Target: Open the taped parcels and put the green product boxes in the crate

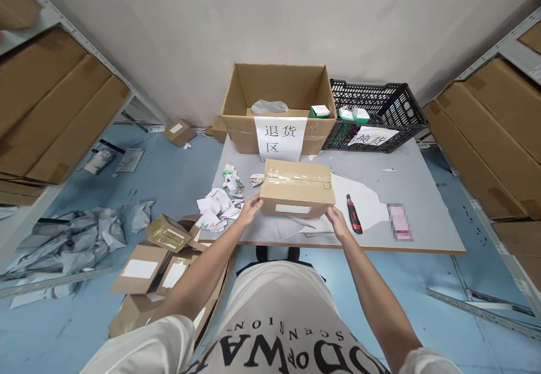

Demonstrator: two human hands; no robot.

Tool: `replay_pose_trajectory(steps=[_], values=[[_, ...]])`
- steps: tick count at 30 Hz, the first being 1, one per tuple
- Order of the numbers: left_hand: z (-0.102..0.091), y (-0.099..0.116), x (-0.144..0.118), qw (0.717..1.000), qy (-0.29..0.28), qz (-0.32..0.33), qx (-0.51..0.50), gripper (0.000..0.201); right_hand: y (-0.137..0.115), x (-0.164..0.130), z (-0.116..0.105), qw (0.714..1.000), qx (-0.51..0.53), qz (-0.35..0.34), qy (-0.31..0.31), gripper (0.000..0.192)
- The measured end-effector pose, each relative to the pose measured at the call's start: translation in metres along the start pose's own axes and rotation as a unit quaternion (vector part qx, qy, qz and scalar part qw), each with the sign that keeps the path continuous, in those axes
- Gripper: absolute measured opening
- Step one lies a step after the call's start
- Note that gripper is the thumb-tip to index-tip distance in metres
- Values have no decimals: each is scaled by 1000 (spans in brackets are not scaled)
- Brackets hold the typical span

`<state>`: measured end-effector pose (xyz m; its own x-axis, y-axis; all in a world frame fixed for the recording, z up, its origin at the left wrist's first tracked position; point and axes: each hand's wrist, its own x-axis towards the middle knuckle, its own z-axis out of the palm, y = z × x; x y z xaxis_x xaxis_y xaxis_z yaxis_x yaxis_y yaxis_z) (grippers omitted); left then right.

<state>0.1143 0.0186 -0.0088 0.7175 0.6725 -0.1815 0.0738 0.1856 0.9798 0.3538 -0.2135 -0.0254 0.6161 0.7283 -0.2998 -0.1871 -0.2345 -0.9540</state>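
Between my two hands is a taped brown cardboard box (298,187) with a white label on the side facing me, over the front half of the table. My left hand (251,209) grips its left end, and my right hand (337,219) holds its lower right corner. The fingers behind and under the box are partly hidden. To the right of the box lies a red and black box cutter (354,214) on a white sheet (367,196). Crumpled white papers (217,205) are left of my left hand.
A large open carton (240,132) with a paper sign and a black plastic crate (380,116) stand along the table's back. Shelves of big cartons flank both sides. Used boxes (141,272) and grey plastic bags (84,239) lie on the floor at left.
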Motion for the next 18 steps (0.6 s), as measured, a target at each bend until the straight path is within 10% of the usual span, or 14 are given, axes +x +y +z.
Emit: replay_pose_trajectory(steps=[18], values=[[-7, 3, 5, 982, 53, -21, 182, 46, -30, 3, -7, 977, -208, -48, 23, 46]])
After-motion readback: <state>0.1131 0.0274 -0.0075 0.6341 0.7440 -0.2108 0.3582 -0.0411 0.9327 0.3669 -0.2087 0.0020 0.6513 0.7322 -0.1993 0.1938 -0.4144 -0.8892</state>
